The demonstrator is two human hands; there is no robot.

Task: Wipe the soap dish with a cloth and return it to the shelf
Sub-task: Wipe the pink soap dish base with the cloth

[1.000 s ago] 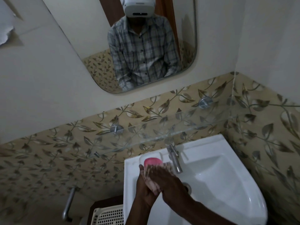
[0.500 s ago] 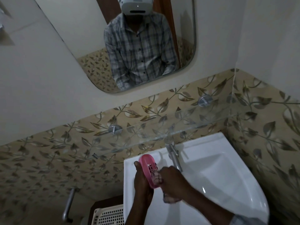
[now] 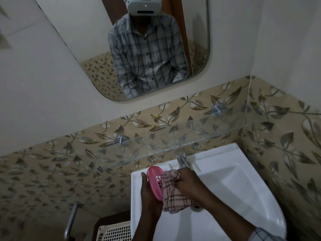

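A pink slotted soap dish (image 3: 154,181) is held on edge over the white sink's left rim, cupped from the left by my left hand (image 3: 149,197). A pale pink checked cloth (image 3: 173,193) is pressed against the dish's inner face by my right hand (image 3: 188,183), whose fingers are bunched around the cloth's top. The cloth's loose end hangs down over the basin. The glass shelf (image 3: 173,145) runs along the tiled wall just above the sink, with nothing on it.
The white corner sink (image 3: 234,185) has a chrome tap (image 3: 182,160) right behind my hands. A mirror (image 3: 139,49) hangs above. A white perforated basket (image 3: 116,232) and a metal pipe (image 3: 70,221) sit low on the left.
The cloth, mostly hidden in my right hand before, has come up against the dish's face and now hangs spread out. The dish stays tilted on edge in my left hand.
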